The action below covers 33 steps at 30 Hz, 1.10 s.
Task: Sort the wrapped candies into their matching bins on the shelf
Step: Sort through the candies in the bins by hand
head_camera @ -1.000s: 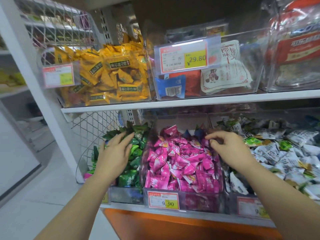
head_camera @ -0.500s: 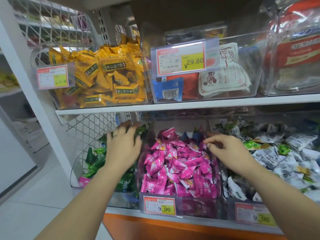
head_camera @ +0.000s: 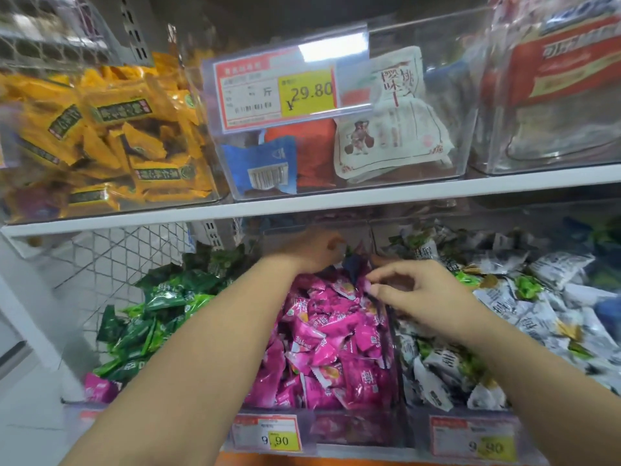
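Observation:
On the lower shelf stand three clear bins: green candies (head_camera: 158,314) on the left, pink candies (head_camera: 336,334) in the middle, white-and-grey candies (head_camera: 510,317) on the right. A dark blue candy (head_camera: 353,268) lies at the back of the pink bin. My left hand (head_camera: 312,252) reaches deep over the pink bin beside that blue candy, with its fingertips hidden. My right hand (head_camera: 416,294) hovers at the pink bin's right wall, thumb and forefinger slightly apart and holding nothing. A stray pink candy (head_camera: 97,386) sits at the front of the green bin.
The white upper shelf board (head_camera: 369,193) runs just above my hands. It carries a bin of yellow packets (head_camera: 111,136), a clear bin with a 29.80 price tag (head_camera: 285,92), and a bin with a red-and-white bag (head_camera: 557,79). A wire mesh panel (head_camera: 127,257) closes the left side.
My left hand left the green candies and moved right, to the back of the pink bin. My right hand stayed at the pink bin's right edge. The view has moved closer.

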{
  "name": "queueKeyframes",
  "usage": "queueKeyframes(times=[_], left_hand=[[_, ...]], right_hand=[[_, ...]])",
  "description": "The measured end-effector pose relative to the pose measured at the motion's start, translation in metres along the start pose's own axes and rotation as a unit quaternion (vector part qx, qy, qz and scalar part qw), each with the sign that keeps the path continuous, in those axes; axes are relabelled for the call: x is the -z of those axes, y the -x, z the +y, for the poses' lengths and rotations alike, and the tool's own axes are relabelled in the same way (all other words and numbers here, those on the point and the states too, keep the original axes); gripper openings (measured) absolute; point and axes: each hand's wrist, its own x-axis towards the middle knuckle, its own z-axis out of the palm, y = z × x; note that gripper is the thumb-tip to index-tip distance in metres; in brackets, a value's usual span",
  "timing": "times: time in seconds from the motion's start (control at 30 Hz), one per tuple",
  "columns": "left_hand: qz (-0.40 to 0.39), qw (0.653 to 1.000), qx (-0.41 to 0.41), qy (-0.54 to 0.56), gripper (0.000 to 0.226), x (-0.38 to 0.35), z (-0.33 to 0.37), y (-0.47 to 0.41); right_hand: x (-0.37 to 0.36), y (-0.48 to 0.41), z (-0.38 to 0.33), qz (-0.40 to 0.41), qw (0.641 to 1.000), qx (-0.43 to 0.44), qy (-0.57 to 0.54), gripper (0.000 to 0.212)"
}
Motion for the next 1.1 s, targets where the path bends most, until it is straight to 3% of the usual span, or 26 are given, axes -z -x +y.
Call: queueKeyframes(times=[0.23,0.43,0.6,0.7,0.8,0.97,1.1], left_hand=[[-0.093,0.992,0.042,-0.069,0.044,-0.005,-0.015,-0.018],[-0.017,0.998,0.019,-0.050,0.026,-0.001,-0.028,-0.007],[0.133,0.988,0.038,0.065,0.011,0.004,-0.029,0.011],[0.185,0.975,0.022,0.119,0.006,0.011,-0.018,0.030],[0.178,0.970,-0.021,0.165,0.008,0.013,-0.002,0.052],[0.118,0.953,-0.069,0.269,0.012,0.006,0.021,0.067],[0.112,0.921,-0.057,0.370,0.016,0.005,0.024,0.056]], right_hand=[[0.000,-0.003,0.005,-0.003,0.999,-0.004,-0.042,0.016],[0.001,-0.002,0.003,-0.006,1.000,-0.004,-0.030,0.019],[0.000,-0.002,0.002,-0.006,0.999,-0.002,-0.031,0.020],[0.000,-0.002,0.001,-0.005,0.999,-0.007,-0.051,0.032],[-0.002,-0.001,-0.002,0.013,0.993,0.007,-0.118,0.050],[-0.005,0.003,-0.012,0.086,0.981,0.054,-0.165,0.030],[0.000,0.011,-0.016,0.129,0.972,0.043,-0.194,0.024]])
